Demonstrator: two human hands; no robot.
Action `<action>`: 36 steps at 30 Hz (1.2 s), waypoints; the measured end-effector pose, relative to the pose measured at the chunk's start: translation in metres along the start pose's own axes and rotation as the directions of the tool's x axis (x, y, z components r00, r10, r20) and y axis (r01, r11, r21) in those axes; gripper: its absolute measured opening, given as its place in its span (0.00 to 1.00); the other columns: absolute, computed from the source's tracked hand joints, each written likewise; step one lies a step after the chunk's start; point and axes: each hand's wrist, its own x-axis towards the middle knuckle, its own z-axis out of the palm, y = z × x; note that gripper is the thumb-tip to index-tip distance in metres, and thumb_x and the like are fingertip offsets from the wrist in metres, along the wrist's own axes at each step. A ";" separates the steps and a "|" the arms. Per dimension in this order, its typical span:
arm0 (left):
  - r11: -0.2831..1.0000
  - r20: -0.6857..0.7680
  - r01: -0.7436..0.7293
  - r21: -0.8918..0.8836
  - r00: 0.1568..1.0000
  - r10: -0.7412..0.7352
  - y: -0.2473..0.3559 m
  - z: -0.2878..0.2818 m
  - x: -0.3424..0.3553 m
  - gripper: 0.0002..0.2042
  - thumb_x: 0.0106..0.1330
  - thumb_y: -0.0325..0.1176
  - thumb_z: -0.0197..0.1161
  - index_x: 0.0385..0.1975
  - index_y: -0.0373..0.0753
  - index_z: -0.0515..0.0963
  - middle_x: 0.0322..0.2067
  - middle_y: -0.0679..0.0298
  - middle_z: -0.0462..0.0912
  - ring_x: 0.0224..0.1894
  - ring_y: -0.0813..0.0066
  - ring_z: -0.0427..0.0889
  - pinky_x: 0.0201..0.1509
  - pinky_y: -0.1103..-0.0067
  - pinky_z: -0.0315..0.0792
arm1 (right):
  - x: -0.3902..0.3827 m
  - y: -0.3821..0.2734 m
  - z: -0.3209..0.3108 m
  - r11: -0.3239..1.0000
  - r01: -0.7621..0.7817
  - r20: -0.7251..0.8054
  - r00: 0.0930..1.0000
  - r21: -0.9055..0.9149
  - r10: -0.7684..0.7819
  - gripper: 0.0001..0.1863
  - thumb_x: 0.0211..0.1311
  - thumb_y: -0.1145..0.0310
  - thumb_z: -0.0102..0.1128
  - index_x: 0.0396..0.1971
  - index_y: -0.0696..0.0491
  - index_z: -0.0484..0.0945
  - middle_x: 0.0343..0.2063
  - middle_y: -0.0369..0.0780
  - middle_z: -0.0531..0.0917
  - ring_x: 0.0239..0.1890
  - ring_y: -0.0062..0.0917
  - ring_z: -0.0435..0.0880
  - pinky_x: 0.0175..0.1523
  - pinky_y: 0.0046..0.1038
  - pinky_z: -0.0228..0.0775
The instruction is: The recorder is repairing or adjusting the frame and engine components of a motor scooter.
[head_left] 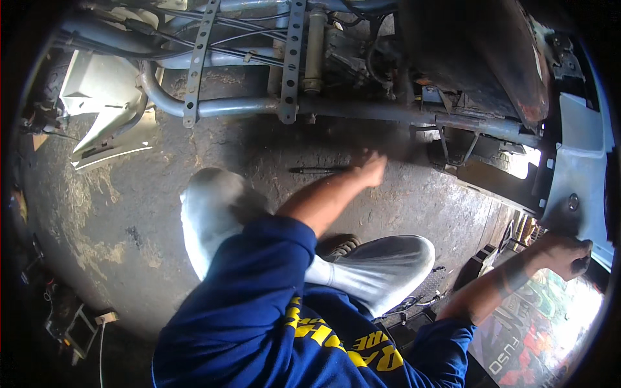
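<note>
My left hand [370,168] reaches over the dark floor below the blue-grey tube frame [229,105], beside a thin black rod-like tool [312,170] lying on the floor; its bent fingers are blurred. Out to the right, my right hand [563,257] is closed next to a light bluish-white body panel [576,187], around something dark that I cannot make out. Perforated metal strips [290,71] cross the frame, with cables and hoses running along it. A dark, rusty panel [482,55] sits at the upper right.
A cream plastic fairing [98,87] is at the upper left. My bent knees are over the stained concrete floor [129,213]. Metal clutter [76,330] lies at the lower left, and a printed glossy board [530,330] at the lower right.
</note>
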 end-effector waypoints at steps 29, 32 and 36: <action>0.863 -0.252 0.025 0.504 0.960 0.119 0.022 -0.288 -0.231 0.17 0.61 0.48 0.63 0.39 0.42 0.78 0.25 0.52 0.81 0.31 0.52 0.82 0.33 0.64 0.71 | -0.211 -0.116 0.042 -0.072 -0.986 0.704 0.055 0.149 0.708 0.08 0.59 0.72 0.63 0.32 0.62 0.80 0.31 0.34 0.80 0.34 0.16 0.73 0.43 0.19 0.63; 0.888 -0.366 0.037 0.458 0.919 0.150 0.038 -0.301 -0.248 0.16 0.63 0.47 0.62 0.36 0.39 0.77 0.22 0.53 0.78 0.26 0.51 0.79 0.29 0.64 0.69 | -0.227 -0.112 0.046 -0.110 -0.992 0.704 -0.037 0.059 0.709 0.08 0.60 0.72 0.63 0.33 0.62 0.80 0.31 0.34 0.80 0.35 0.17 0.74 0.45 0.20 0.64; 0.825 -0.393 -0.017 0.564 0.874 0.287 0.044 -0.307 -0.242 0.17 0.63 0.50 0.61 0.36 0.41 0.77 0.17 0.54 0.76 0.23 0.49 0.78 0.28 0.63 0.69 | -0.245 -0.119 0.044 -0.099 -0.995 0.741 -0.087 -0.028 0.666 0.11 0.60 0.68 0.65 0.36 0.61 0.80 0.31 0.33 0.80 0.30 0.14 0.72 0.37 0.18 0.64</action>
